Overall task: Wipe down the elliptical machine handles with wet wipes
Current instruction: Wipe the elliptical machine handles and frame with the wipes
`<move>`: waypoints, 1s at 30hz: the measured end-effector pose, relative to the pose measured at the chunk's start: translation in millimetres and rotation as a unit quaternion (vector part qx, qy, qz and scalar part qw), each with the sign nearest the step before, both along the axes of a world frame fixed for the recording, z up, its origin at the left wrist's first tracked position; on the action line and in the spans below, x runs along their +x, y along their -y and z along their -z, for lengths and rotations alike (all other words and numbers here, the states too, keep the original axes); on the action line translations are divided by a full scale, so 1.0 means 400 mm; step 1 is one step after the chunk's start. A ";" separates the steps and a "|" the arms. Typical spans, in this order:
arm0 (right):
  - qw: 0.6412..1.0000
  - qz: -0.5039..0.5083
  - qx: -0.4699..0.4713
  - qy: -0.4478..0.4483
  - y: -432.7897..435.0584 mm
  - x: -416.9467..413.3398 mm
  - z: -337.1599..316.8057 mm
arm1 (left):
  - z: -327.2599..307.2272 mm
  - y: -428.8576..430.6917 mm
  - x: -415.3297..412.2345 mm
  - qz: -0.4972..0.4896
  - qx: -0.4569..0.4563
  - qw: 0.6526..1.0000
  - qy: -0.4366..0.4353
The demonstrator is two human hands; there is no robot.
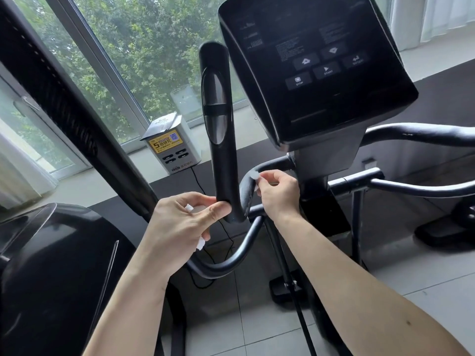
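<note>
The elliptical's black upright left handle (218, 155) rises in the middle of the view, with oval sensor plates on its upper part. My left hand (180, 227) is at its lower end, thumb against the handle, fingers curled round a crumpled white wet wipe (189, 208) that shows between them. My right hand (279, 192) pinches a small white piece of wipe (254, 175) against the curved fixed bar (246, 191) just right of the upright handle. The right handles (424, 133) reach out at the right edge.
The dark console (321, 73) with its buttons hangs above my right hand. A white power-bank charging box (172, 147) stands on the windowsill behind the handle, its cable hanging down. Another black machine (51, 265) fills the lower left. Below is grey tiled floor.
</note>
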State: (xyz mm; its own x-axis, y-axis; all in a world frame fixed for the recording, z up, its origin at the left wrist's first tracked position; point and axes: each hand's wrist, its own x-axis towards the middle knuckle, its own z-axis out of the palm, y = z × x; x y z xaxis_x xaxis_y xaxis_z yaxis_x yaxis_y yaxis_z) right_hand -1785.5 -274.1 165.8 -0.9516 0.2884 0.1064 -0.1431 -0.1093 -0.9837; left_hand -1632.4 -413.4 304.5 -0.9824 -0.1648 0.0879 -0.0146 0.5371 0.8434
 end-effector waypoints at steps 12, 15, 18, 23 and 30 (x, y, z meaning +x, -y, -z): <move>0.991 -0.097 0.069 -0.057 -0.090 0.042 -0.054 | -0.002 -0.004 0.000 0.003 -0.005 1.000 0.003; 0.994 -0.062 0.068 -0.059 -0.049 0.004 -0.054 | -0.004 -0.003 0.002 0.005 -0.004 1.000 0.006; 0.992 -0.065 0.072 -0.077 -0.030 0.009 -0.049 | -0.005 -0.003 0.002 0.006 -0.006 1.000 0.004; 0.984 -0.117 0.085 -0.107 -0.047 0.065 -0.043 | -0.005 -0.002 0.001 0.009 -0.008 1.000 0.004; 0.989 -0.122 0.075 -0.047 -0.047 0.086 -0.030 | -0.007 -0.005 0.003 0.002 -0.003 1.000 0.008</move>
